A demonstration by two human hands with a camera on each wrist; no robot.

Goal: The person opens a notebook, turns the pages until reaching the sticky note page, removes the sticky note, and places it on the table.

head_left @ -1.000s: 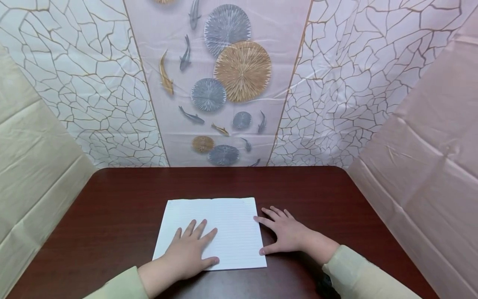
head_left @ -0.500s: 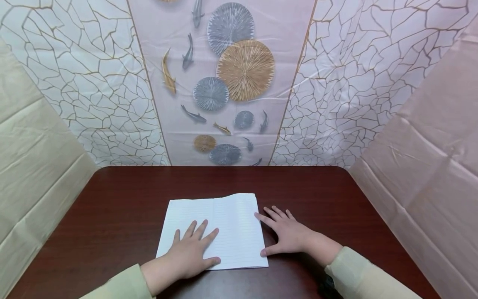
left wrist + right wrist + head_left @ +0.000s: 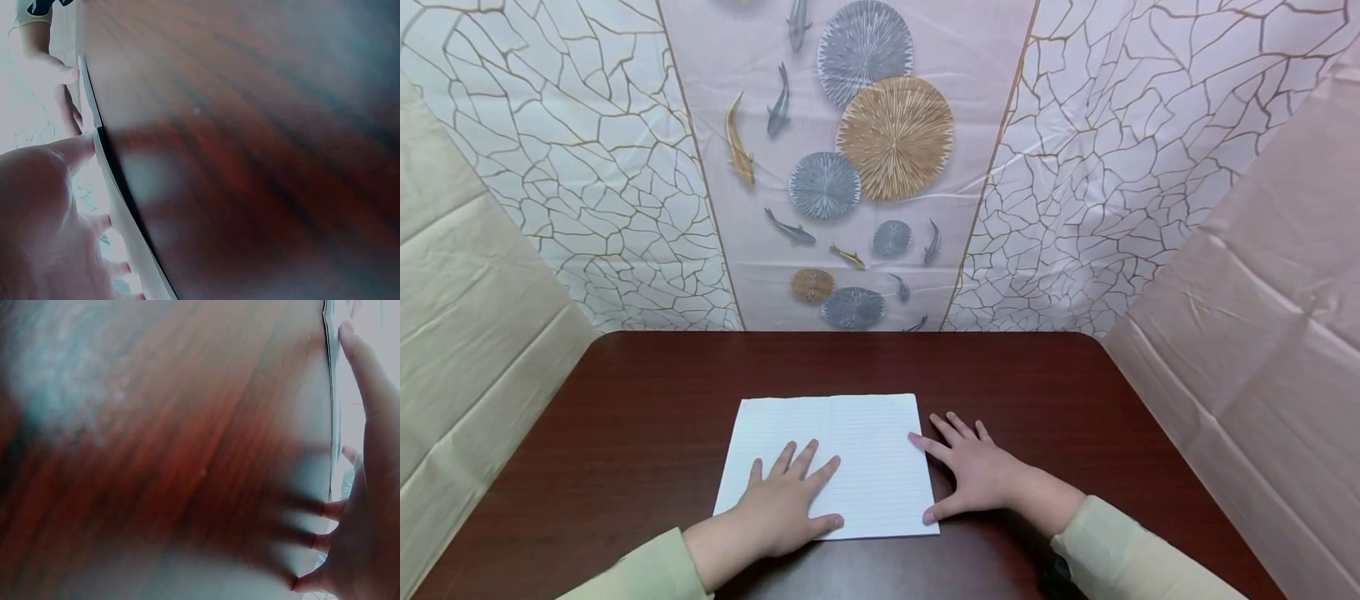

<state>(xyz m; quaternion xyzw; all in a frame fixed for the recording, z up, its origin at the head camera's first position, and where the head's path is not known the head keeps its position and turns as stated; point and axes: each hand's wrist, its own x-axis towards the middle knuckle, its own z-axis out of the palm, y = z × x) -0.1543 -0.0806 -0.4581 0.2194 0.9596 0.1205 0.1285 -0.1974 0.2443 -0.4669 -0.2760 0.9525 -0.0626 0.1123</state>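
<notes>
A lined white notebook (image 3: pixel 880 467) lies open and flat on the dark red-brown table (image 3: pixel 662 450). My left hand (image 3: pixel 778 508) rests on its left page with straight, spread fingers, covering the lower part of that page. At the right edge is my right hand (image 3: pixel 977 475), its thumb and index finger touching the right page. Its other fingers stretch out over the table beside the notebook. From the left wrist, the notebook's thin edge (image 3: pixel 125 212) shows beside the left hand (image 3: pixel 37 231). In the right wrist view, fingertips of the right hand (image 3: pixel 369 506) meet the tabletop.
Pale cloth walls stand along the left (image 3: pixel 482 333) and right (image 3: pixel 1240 333) sides of the table. A patterned curtain (image 3: pixel 880 250) with fish and round motifs hangs behind it. A dark object (image 3: pixel 1058 575) sits under the right sleeve.
The right page's far edge, raised and curved half a second ago, now lies flat. My right thumb and index finger have shifted slightly left onto the page. The left hand stays in place.
</notes>
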